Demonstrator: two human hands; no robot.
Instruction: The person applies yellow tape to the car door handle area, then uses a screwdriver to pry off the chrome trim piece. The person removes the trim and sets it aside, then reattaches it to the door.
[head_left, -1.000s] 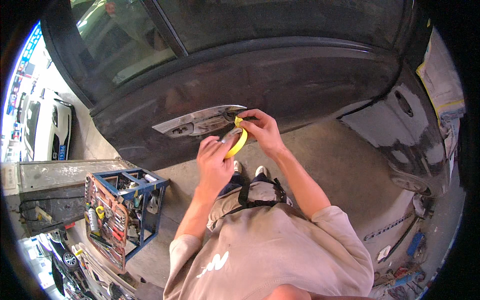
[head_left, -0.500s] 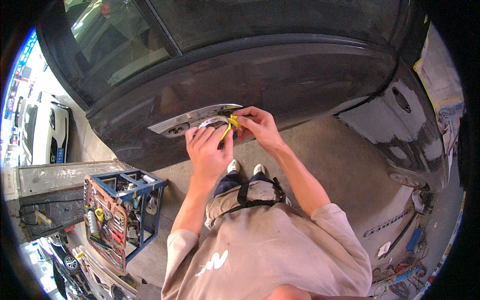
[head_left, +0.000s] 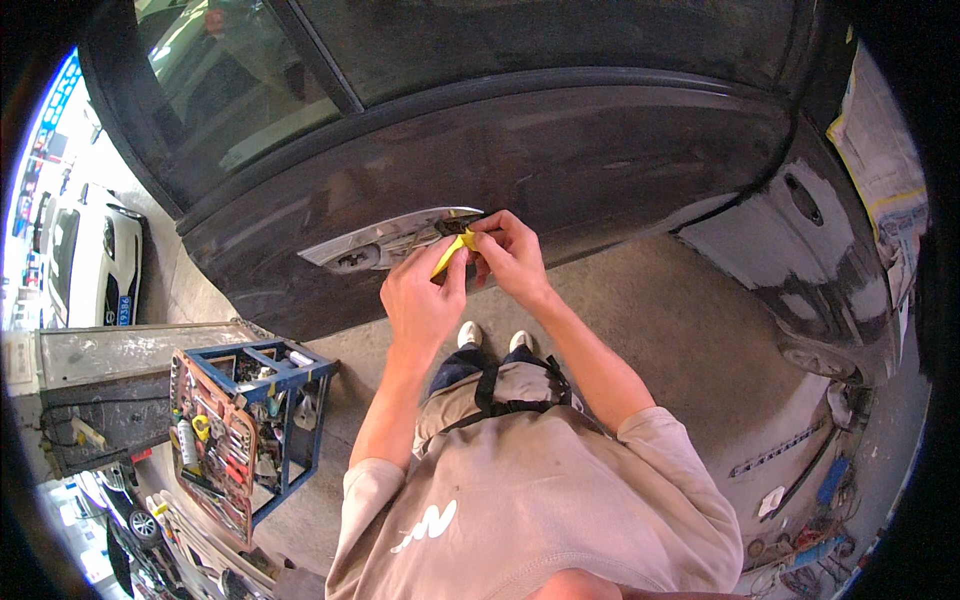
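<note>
A strip of yellow masking tape [head_left: 452,254] is stretched between my hands, in front of a dark car door [head_left: 600,150]. My left hand [head_left: 423,292] is closed on its lower end, the thumb pressed against the fingers. The tape roll does not show now; the left hand may cover it. My right hand [head_left: 512,262] pinches the upper end between thumb and fingertips. Just beyond both hands lies a long silver door-handle recess [head_left: 365,243] set in the door panel. Its right end, dark inside, is partly covered by the fingers.
At left stands a blue-framed tool cart [head_left: 322,385] with hand tools on its side. A grey bench [head_left: 130,355] is behind it, and a white car [head_left: 105,255] is parked farther left. A grey-patched car panel [head_left: 760,235] stands at right. Hoses and cords [head_left: 810,555] lie lower right.
The white-cored tape roll, visible by the left fingers before, is out of sight. My left hand has turned and moved slightly right; the right hand has shifted slightly left, still pinching the tape.
</note>
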